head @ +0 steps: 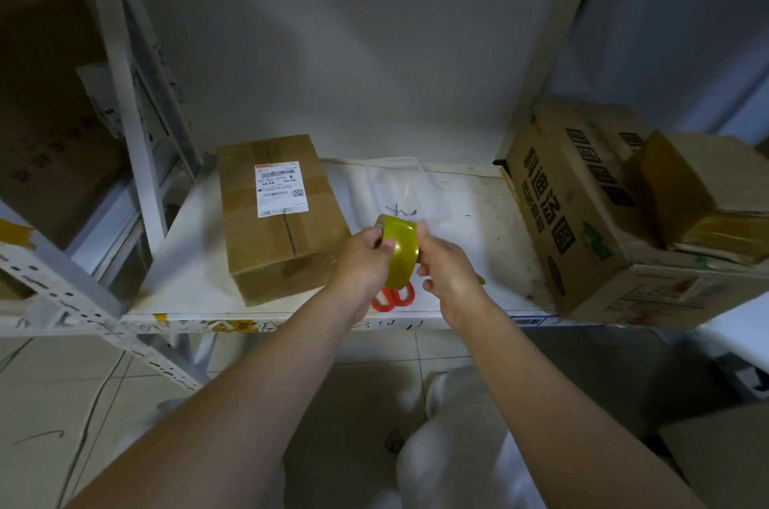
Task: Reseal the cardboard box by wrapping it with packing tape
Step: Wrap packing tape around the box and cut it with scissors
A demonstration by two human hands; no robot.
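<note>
A brown cardboard box with a white shipping label lies on the white shelf, its top seam slit open near the front. Just right of it I hold a roll of yellowish packing tape above the shelf. My left hand grips the roll's left side, and my right hand grips its right side with the fingers curled at the rim. Neither hand touches the box.
Orange-handled scissors lie on the shelf under the tape roll. A clear plastic tray sits behind. A large printed carton with a smaller box on top stands at the right. Metal shelf uprights rise at left.
</note>
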